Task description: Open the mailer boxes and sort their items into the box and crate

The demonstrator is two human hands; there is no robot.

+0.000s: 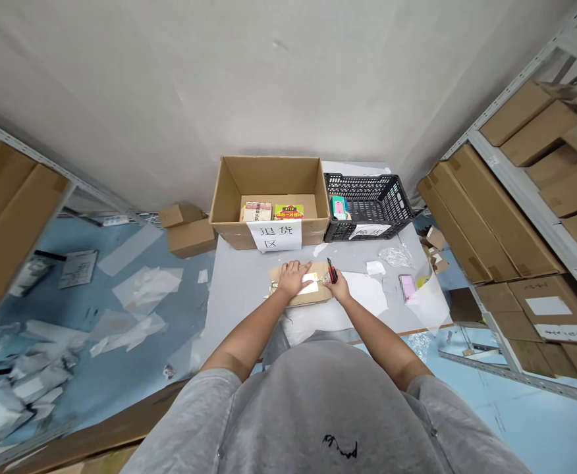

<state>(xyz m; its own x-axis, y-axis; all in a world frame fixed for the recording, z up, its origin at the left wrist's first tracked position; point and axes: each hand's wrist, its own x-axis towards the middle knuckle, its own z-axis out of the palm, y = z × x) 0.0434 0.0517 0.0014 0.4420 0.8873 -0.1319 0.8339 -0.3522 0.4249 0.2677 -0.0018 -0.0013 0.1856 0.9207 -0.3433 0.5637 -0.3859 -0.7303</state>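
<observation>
A flat brown cardboard parcel point(318, 296) with a white label point(310, 284) lies on the grey table in front of me. My left hand point(292, 276) rests spread on top of it, its fingers stretched over the cardboard. My right hand point(338, 288) is closed round a red and black box cutter point(332, 271), whose tip points away from me. That hand sits at the parcel's right end, and its fingers seem to touch the edge there. Clear tape or wrap shines at both ends of the parcel.
Behind the parcel stand an open cardboard box point(229, 234) with several small packages and a black plastic crate point(367, 232) holding a teal box point(338, 207). Crumpled clear wrap point(396, 255) and a pink item point(408, 288) lie to the right. Shelves flank the table; paper litters the floor.
</observation>
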